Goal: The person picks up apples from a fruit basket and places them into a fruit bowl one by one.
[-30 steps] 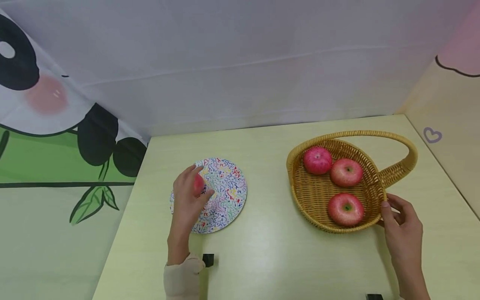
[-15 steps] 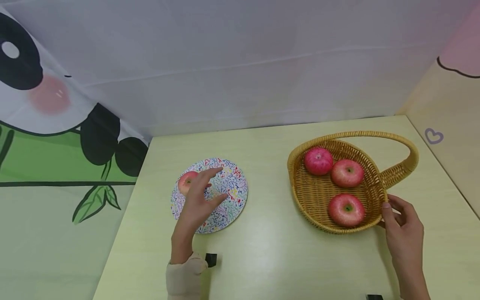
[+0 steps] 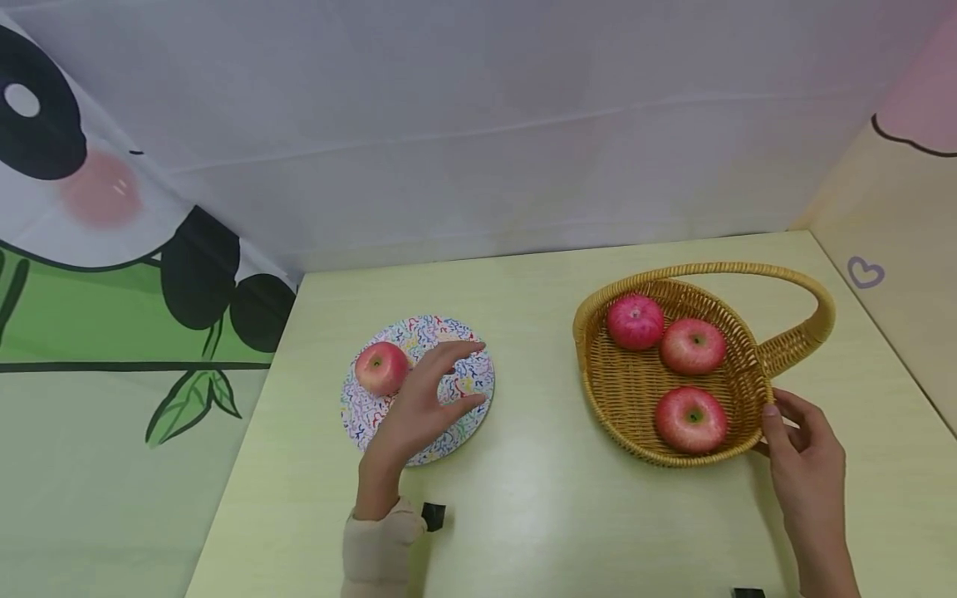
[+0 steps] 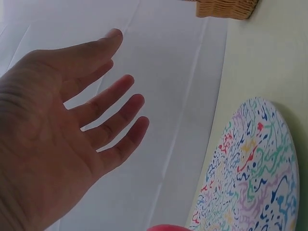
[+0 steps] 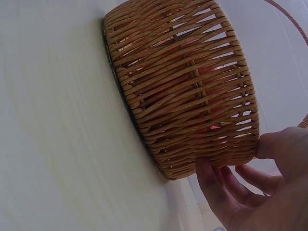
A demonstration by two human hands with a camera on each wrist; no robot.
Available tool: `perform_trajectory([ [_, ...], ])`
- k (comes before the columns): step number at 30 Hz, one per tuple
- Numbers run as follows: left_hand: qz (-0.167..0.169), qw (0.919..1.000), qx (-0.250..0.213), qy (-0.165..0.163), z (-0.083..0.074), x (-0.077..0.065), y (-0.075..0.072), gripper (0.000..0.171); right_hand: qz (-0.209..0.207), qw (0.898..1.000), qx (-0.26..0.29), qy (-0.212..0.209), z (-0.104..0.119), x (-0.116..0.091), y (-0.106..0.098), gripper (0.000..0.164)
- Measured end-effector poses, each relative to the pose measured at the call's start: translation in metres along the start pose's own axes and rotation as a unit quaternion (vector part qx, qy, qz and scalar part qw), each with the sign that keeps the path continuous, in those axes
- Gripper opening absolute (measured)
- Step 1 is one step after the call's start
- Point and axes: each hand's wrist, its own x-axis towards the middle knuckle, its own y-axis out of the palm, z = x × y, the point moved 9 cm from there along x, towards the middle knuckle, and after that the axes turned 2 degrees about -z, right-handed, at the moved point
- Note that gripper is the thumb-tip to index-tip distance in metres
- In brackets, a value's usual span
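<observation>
A red apple (image 3: 382, 368) lies on the left part of a round plate (image 3: 360, 420) covered in coloured squiggles. Beside the apple, my left hand (image 3: 420, 409) hovers over the plate with nothing in it, thumb and fingers spread apart; the left wrist view shows its bare palm (image 4: 67, 130). My right hand (image 3: 811, 465) holds the right side of a wicker basket (image 3: 616, 407), thumb at the rim and fingers against the outer wall (image 5: 192, 96). Inside the basket are two red apples, one nearer (image 3: 691, 419) and one farther (image 3: 693, 345), plus a deeper pink round fruit (image 3: 635, 321).
The basket's tall handle (image 3: 796, 336) arches over its back right side. A pale cloth wall (image 3: 478, 183) runs behind the table, and a printed panel (image 3: 82, 465) stands at left. Small black pieces show by the left sleeve (image 3: 434, 516) and near the front edge (image 3: 748, 593).
My left hand has moved right, off the apple, which now shows fully on the plate. The right hand and the basket have stayed put.
</observation>
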Motion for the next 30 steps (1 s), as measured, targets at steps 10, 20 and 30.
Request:
perform_trajectory([
  [10,0.028,0.9967,-0.044,0.063,-0.031,0.013,0.023,0.054,0.012,1.0,0.018,-0.014,0.0,0.001,-0.001,0.044],
  [20,0.097,0.9879,-0.076,0.095,-0.051,0.018,0.048,0.05,0.022,0.999,0.012,-0.03,0.001,0.002,0.0,0.044],
  [30,0.145,0.9743,-0.091,0.146,-0.073,0.025,0.081,0.051,0.026,0.999,0.032,-0.026,0.001,0.002,0.0,0.044],
])
